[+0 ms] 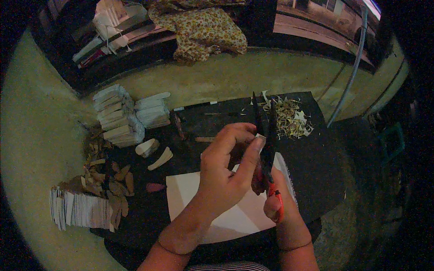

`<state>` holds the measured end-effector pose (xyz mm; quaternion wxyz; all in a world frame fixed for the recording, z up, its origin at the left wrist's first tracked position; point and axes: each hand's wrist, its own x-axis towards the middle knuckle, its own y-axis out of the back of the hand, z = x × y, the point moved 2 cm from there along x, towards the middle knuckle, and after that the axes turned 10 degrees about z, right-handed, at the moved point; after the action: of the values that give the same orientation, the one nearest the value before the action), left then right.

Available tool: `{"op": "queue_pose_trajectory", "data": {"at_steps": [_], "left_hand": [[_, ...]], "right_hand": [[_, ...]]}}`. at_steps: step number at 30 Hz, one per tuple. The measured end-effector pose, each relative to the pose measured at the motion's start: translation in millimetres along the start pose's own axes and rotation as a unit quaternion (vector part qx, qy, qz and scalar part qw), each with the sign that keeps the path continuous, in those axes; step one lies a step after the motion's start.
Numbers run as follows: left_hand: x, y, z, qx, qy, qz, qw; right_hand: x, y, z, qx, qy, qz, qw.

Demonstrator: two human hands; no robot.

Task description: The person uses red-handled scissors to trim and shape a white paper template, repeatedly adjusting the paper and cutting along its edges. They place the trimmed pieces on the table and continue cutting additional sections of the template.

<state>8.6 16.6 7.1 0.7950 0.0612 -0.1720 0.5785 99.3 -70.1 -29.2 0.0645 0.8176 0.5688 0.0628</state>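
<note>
My left hand (221,169) pinches a small pale piece of paper or card (260,137) between thumb and fingers, with most of it hidden. In my right hand (289,198) is a pair of scissors (278,205) with orange-red handles, my thumb at one loop. Their dark blades point away from me and stand apart, right beside the left fingertips. Whether the blades touch the piece cannot be made out. Under both hands lies a large white sheet (185,198). Two small groups of pale curved strips, one group (148,147) and another (160,159), lie left of the sheet.
The dark table (316,180) holds a heap of thin paper trimmings (289,117) at the far right. Bundled white strips (118,115) stand at the far left, brown cut pieces (120,180) and a row of white cards (86,208) nearer. A pen (195,106) lies by the wall.
</note>
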Motion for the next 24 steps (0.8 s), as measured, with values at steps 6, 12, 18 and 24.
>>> {"op": "queue_pose_trajectory", "data": {"at_steps": [6, 12, 18, 24], "left_hand": [[1, -1, 4, 0.01, -0.026, 0.0, 1.0], [-1, -6, 4, 0.06, -0.075, -0.009, 0.995], [-3, -3, -3, 0.029, -0.015, -0.008, 0.999], [-1, 0, 5, 0.026, 0.016, -0.016, 0.999]], "right_hand": [[3, 1, 0, 0.017, -0.017, -0.01, 1.0], [6, -1, 12, 0.143, -0.016, 0.027, 0.989], [6, 1, 9, 0.09, -0.001, 0.049, 0.995], [9, 6, 10, 0.063, 0.014, 0.016, 0.998]]}}
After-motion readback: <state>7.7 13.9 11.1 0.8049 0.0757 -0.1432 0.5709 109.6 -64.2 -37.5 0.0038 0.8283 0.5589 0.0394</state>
